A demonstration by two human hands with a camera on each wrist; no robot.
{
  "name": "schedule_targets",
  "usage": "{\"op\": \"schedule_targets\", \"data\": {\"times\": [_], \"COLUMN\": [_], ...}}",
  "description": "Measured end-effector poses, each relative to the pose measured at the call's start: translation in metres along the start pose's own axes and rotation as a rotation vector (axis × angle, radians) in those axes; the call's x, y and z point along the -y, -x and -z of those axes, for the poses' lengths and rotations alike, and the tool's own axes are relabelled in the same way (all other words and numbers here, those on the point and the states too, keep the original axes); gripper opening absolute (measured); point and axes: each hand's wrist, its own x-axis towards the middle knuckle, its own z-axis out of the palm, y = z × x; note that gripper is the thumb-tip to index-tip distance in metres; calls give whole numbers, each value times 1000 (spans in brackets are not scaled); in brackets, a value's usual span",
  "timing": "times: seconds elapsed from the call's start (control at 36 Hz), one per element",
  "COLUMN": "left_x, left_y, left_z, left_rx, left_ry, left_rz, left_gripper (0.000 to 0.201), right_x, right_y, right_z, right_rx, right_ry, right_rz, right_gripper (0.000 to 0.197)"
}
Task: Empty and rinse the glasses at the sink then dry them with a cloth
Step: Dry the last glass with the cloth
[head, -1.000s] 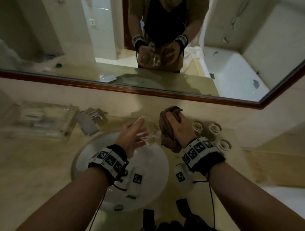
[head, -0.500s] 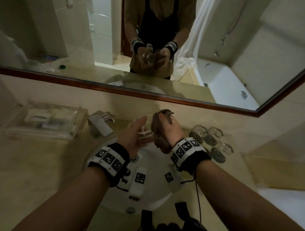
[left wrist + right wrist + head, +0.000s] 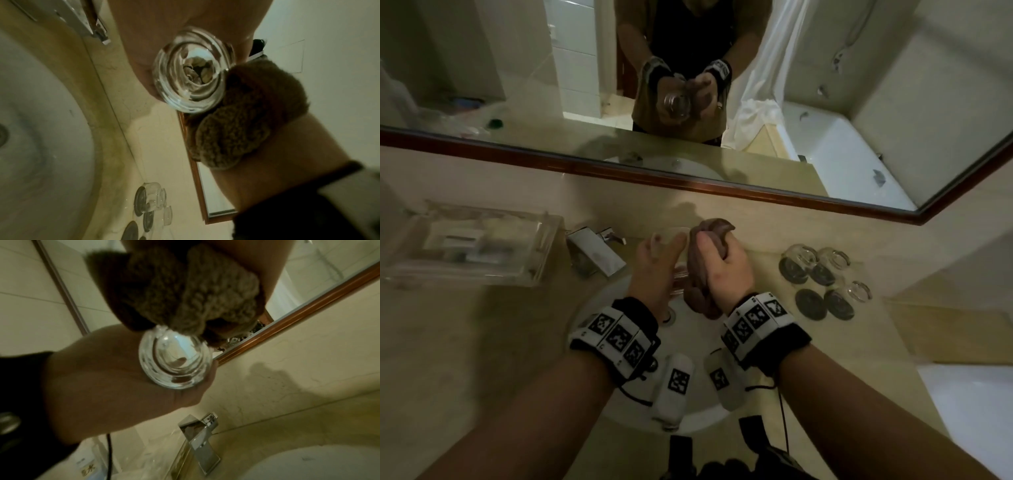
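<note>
Over sink (image 3: 619, 404), left hand (image 3: 654, 270) clamps glass (image 3: 193, 73); right hand (image 3: 726, 270), fisted on cloth (image 3: 702, 274), has closed in against it (was apart): drying under way.

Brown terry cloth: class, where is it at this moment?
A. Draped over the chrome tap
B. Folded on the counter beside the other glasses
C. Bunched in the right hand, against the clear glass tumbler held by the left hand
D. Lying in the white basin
C: the brown terry cloth is bunched in the right hand and touches the clear glass tumbler gripped by the left hand.
</note>
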Motion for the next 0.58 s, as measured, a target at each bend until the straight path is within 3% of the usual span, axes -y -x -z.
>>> {"op": "schedule_targets", "data": {"times": [0.03, 0.11, 0.14, 0.22, 0.36, 0.44, 0.53, 0.58], "left_x": [-4, -20, -23, -29, -30, -34, -37, -39], "left_y": [5, 19, 22, 24, 17, 19, 20, 22], "left_z": [0, 0, -1, 0, 7, 7, 5, 5], "left_rx": [39, 144, 208, 230, 58, 44, 74, 65], "left_ry": [-1, 64, 86, 84, -18, -85, -126, -66], "left_rz": [3, 65, 70, 64, 28, 23, 23, 16], "left_gripper": [108, 47, 39, 47, 70, 56, 70, 70], "right_x": [1, 2, 2, -1, 0, 3, 6, 5], "right_y": [-2, -14, -19, -24, -16, -10, -5, -4], "right_z": [1, 2, 2, -2, -6, -8, -17, -21], "right_rx": [-7, -30, -35, -43, -60, -62, -71, -90], "right_ry": [-33, -127, -150, -126, -33, -17, 52, 9], "right_rz": [-26, -161, -196, -206, -151, -48, 92, 96], "right_gripper": [18, 14, 17, 24, 24, 14, 30, 33]}}
